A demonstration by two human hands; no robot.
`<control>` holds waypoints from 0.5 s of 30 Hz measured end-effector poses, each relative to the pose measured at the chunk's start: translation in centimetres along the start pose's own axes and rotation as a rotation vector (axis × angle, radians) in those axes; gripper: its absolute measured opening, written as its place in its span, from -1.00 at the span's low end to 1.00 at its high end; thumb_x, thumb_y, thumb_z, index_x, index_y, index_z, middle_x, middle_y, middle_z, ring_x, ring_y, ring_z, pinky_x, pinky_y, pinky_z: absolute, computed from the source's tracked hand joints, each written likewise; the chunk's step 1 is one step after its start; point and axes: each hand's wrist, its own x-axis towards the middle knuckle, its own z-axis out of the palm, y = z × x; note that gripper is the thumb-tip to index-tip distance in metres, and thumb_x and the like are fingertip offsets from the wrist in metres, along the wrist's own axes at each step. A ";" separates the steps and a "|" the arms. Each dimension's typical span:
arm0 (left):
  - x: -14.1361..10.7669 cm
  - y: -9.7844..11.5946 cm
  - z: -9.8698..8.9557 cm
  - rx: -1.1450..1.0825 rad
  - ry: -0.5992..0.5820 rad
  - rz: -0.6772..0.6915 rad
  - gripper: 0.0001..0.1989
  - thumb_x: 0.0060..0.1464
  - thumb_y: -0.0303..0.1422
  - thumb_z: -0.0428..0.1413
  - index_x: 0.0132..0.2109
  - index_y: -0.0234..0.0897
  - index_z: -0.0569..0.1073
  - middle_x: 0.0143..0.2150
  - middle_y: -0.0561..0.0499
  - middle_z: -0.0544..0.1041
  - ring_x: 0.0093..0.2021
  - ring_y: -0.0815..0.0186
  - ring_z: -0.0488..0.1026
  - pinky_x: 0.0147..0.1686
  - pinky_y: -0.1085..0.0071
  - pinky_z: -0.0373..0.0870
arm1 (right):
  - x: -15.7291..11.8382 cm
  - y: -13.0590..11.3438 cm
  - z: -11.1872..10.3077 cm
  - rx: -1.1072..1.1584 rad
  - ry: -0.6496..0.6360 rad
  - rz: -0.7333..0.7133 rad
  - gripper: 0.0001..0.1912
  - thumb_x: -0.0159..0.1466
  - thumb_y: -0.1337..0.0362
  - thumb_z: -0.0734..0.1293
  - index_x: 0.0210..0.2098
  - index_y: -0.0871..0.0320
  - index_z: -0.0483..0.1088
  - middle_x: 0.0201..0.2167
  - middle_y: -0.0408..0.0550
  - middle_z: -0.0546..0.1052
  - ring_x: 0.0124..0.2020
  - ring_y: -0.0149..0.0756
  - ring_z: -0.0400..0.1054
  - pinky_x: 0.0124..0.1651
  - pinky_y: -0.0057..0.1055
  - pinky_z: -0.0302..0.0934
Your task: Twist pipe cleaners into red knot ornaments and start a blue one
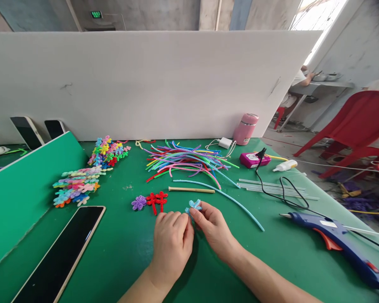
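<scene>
Between my two hands is a light blue pipe cleaner flower [194, 205], its loops showing above the fingertips. My left hand [173, 235] is closed around its lower part, which the fingers hide. Thumb and fingers of my right hand [213, 225] pinch the flower's right side. Just beyond my left hand lie two red pipe cleaner flowers [157, 202] with stems and a purple pipe cleaner flower [139, 203]. A thin wooden stick [191, 190] and a loose light blue pipe cleaner [230, 198] lie behind the hands.
Many coloured pipe cleaners [189, 160] are heaped at the back. Finished flowers [77, 185] are piled left, near a phone [60, 256]. To the right are a blue glue gun [334, 235], clear glue sticks [271, 188], a white bottle [285, 165] and a pink flask [246, 129].
</scene>
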 end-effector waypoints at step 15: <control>1.9 0.6 -1.5 -1.211 -0.263 -0.733 -0.84 -0.11 -0.35 0.10 -0.55 -0.32 0.38 -0.61 0.09 0.33 -0.56 0.43 0.23 -0.52 0.49 0.20 | 0.0 -1.9 -1.5 0.048 -0.072 -0.018 -0.74 0.09 0.12 0.31 -0.49 0.22 0.30 -0.58 -0.21 0.29 -0.53 -0.49 0.13 -0.42 -0.51 0.04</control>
